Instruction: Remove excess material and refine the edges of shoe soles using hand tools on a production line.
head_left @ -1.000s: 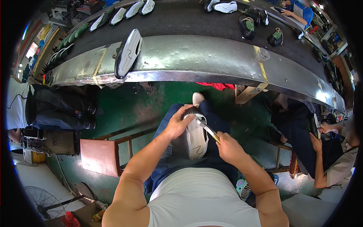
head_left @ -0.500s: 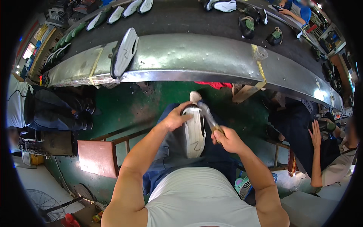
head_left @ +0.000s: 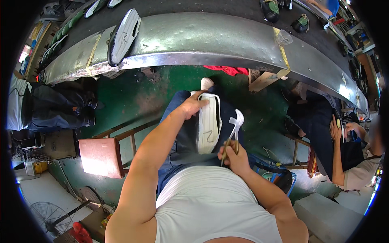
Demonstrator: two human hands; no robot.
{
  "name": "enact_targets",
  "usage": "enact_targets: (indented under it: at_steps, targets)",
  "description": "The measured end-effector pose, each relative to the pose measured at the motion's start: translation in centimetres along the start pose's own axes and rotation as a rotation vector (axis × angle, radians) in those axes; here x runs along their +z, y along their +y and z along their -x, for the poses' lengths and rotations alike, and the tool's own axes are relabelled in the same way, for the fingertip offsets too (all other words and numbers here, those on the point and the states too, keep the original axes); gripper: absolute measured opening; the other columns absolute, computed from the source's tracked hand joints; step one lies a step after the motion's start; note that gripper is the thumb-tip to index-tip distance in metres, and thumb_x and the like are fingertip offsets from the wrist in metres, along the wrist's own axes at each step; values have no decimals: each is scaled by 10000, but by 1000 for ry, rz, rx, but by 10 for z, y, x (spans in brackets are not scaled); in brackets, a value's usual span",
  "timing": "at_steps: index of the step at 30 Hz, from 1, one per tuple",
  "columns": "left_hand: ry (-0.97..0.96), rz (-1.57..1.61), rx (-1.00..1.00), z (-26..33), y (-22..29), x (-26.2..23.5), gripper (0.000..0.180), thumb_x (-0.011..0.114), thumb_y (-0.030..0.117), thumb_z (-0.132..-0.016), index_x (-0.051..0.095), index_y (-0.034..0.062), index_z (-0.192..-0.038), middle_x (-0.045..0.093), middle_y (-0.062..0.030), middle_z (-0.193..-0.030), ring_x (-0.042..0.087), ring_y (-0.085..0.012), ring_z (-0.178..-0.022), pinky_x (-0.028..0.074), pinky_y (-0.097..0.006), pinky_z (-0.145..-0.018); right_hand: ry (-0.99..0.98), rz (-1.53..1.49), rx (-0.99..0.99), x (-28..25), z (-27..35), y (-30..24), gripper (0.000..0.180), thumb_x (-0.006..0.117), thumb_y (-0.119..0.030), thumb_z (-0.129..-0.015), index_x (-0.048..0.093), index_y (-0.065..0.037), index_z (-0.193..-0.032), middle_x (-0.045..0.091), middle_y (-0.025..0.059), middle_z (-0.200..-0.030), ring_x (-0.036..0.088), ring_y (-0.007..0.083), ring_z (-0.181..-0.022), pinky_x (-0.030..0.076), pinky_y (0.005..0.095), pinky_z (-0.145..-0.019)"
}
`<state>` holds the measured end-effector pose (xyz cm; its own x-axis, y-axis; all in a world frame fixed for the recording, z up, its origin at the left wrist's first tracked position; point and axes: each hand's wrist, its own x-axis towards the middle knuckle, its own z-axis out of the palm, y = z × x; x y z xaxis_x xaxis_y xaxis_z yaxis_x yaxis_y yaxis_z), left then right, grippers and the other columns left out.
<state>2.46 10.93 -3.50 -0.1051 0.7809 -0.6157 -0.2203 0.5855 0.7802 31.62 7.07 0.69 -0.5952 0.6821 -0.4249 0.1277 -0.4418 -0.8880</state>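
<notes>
White and marked with a dark squiggle, a shoe [head_left: 207,123] is seen in the head view, held lengthwise above the person's blue trousers [head_left: 229,108]; whether it is also rested on the legs cannot be told. Its far end is gripped by the left hand [head_left: 193,106], the thumb being laid over the pale surface and the fingers curled round the edge, partly hidden. By the right hand [head_left: 236,159], closed into a fist, the handles of metal-headed pincers [head_left: 236,123] are clasped; the tool's head is pointed away from the body and held near the shoe's right edge, apart from it.

Beyond the knees, a bench edge [head_left: 202,36] is faced with dented sheet metal, across which a second shoe [head_left: 123,38] is laid at a slant. Farther right, a clear cup [head_left: 284,37] is set beside a strip of yellow tape [head_left: 281,52]. Beneath the bench, a red cloth [head_left: 227,70] can be seen. At the left, a stool [head_left: 100,158] is lit brightly; at the right, a pale-soled item is handled by a seated co-worker [head_left: 366,172].
</notes>
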Motion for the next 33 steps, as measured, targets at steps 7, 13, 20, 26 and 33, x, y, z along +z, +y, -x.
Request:
enact_targets:
  at_steps: [7, 13, 20, 26, 33]
  targets:
    - [358, -628, 139, 25, -26, 31, 439, 562, 358, -1001, 632, -49, -1151, 706, -176, -1040, 675, -248, -1001, 501, -382, -895, 144, 649, -138, -23, -47, -27, 577, 803, -333, -833, 546, 34, -1196, 641, 84, -917, 632, 160, -810, 521, 311, -746]
    - [54, -427, 223, 29, -29, 13, 352, 533, 87, -867, 638, -34, -1181, 694, -111, -983, 638, -191, -866, 505, -341, -812, 112, 582, -100, -16, -93, -4, 536, 768, -283, -800, 552, 43, -1167, 663, 160, -966, 662, 277, -880, 518, 384, -829]
    - [-127, 36, 22, 72, -36, 15, 798, 587, 10, -757, 365, 128, -1514, 625, -76, -1203, 619, -154, -1041, 515, -289, -837, 135, 638, -170, -25, -87, 5, 368, 726, -218, -821, 571, 8, -1066, 596, 81, -838, 572, 177, -755, 491, 335, -732]
    - [-14, -284, 172, 89, -55, 48, 981, 672, 73, -758, 136, 3, -1576, 418, -215, -1495, 372, -286, -1421, 252, -334, -1191, -55, 827, -139, -53, -41, -29, 487, 631, -218, -927, 519, 4, -1346, 664, 251, -1057, 649, 423, -1011, 512, 434, -876]
    - [-30, -275, 217, 89, -71, 54, 1123, 766, 173, -764, 13, -8, -1578, 290, -279, -1568, 322, -337, -1461, 255, -330, -1197, -374, 1235, -457, -57, -14, -68, 535, 622, -114, -895, 476, 38, -1386, 611, 216, -1189, 594, 404, -1098, 496, 441, -942]
